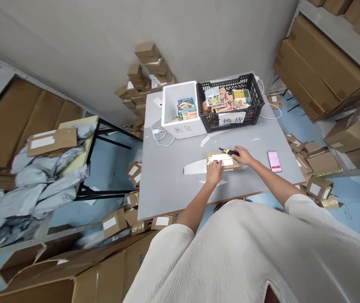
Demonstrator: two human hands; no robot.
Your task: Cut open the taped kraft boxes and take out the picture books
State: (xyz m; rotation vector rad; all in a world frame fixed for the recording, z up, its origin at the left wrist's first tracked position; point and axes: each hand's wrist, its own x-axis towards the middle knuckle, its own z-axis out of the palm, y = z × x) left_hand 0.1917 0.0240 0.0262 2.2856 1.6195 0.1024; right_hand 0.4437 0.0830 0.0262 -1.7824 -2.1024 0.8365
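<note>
Left hand [214, 171] presses the small parcel [222, 160] flat near the desk's [167, 176] front edge, steadying it; right hand [244, 155] grips a utility knife [228, 151] at its far edge

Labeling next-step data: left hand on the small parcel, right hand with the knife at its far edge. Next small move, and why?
Probably draw the utility knife along the parcel's taped top. The right hand has the blade at the far edge, the left hand pins the near side flat on the table, and the parcel looks sealed.

Brown parcel [223, 160], yellow-black knife [228, 151], pink phone [274, 161], grey table [167, 185].
</note>
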